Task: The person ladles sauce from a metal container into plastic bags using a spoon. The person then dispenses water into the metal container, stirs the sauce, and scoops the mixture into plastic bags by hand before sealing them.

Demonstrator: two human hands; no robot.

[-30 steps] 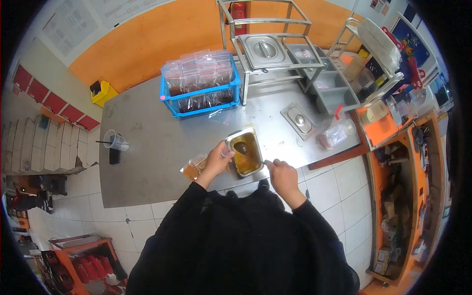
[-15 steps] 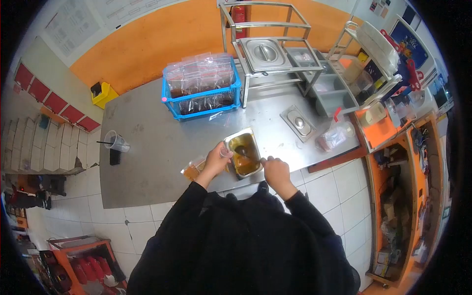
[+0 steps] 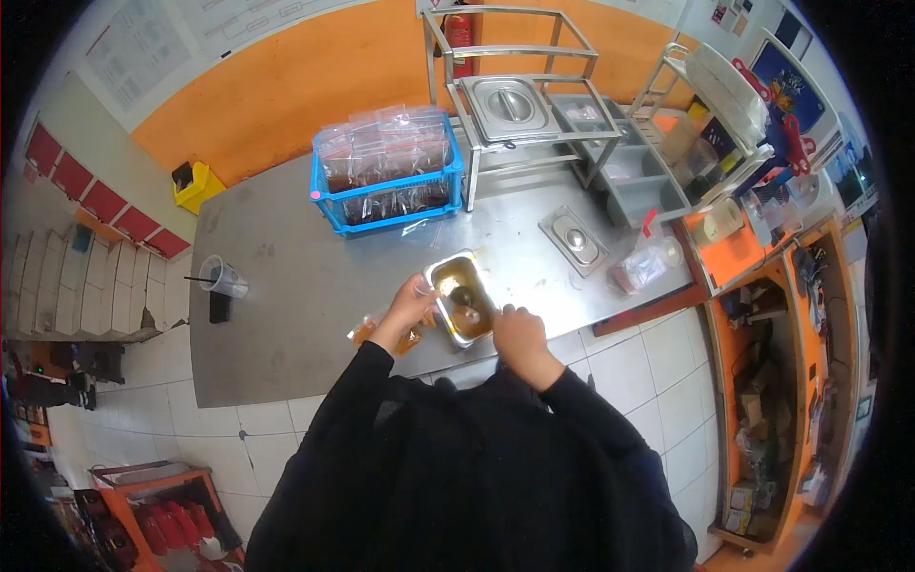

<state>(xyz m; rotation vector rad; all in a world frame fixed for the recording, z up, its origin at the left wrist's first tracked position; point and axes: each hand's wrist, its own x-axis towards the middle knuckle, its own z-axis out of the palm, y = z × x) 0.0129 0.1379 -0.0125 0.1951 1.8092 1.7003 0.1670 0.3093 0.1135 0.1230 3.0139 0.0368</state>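
Note:
A steel pan with yellow-brown sauce stands near the front edge of the metal table. At its left rim, my left hand is closed on a small clear cup. My right hand is closed at the pan's right side, round the handle of a ladle whose bowl sits in the sauce. The handle is mostly hidden by the fingers. Small bags of orange sauce lie on the table beside and partly behind my left hand.
A blue crate of filled bags stands at the back, beside a steel rack. To the right are a steel lid, a bag and grey trays. A plastic cup stands at the left.
The ladle's bowl has moved within the pan, down toward its near end. My right hand has shifted slightly left and nearer to me. My left hand keeps hold of the small cup.

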